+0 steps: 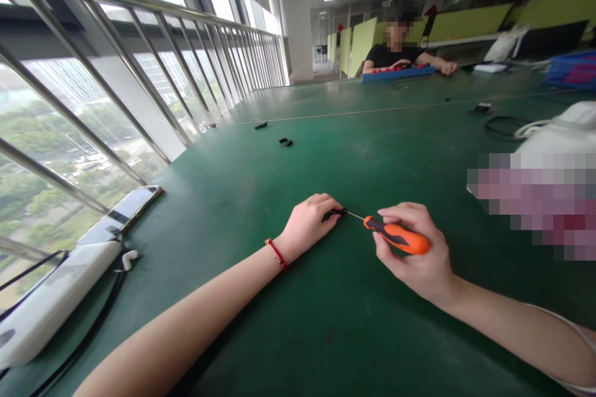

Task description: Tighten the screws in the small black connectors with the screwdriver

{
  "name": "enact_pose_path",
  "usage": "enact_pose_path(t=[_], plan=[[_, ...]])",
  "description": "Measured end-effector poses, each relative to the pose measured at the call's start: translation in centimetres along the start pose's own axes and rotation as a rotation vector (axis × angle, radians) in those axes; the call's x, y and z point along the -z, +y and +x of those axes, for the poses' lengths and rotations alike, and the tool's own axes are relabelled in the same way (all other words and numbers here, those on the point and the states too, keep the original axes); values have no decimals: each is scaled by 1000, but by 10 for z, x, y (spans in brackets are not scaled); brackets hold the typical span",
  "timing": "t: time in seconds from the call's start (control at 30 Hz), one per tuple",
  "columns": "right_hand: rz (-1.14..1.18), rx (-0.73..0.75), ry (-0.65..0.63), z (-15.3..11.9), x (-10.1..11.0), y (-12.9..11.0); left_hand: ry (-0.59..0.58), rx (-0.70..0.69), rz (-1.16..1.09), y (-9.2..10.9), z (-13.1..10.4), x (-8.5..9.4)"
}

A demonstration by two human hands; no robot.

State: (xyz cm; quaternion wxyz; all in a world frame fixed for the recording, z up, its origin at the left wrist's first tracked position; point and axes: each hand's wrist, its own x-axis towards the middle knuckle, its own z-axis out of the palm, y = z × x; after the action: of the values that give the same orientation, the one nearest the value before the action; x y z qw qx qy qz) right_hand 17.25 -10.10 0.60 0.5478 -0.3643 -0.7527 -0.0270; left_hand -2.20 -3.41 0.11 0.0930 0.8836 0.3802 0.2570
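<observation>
Head view: left hand (310, 226) pinching a small black part (334, 214), right hand (431, 267) gripping an orange-and-black screwdriver (404, 238).

The part sits just above or on the green tabletop (298, 335), which of the two I cannot tell, between the left fingers and the screwdriver's tip; the shaft points left to its end, though whether it seats there is too small to see. Beyond the left hand lie loose black pieces (285, 142); a co-worker (395, 54) sits at the far edge.
</observation>
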Motion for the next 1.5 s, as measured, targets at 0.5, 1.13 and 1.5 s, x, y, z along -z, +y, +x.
enact_pose_path(t=[0.5, 1.13, 1.5], plan=[[-20, -7, -89, -1, -1, 2, 4, 11, 0, 0, 0, 0], [17, -146, 23, -2, -3, 5, 0, -2, 4, 0, 0, -1], [52, -123, 55, -1, -3, 6, 0, 3, 7, 0, 0, -1]])
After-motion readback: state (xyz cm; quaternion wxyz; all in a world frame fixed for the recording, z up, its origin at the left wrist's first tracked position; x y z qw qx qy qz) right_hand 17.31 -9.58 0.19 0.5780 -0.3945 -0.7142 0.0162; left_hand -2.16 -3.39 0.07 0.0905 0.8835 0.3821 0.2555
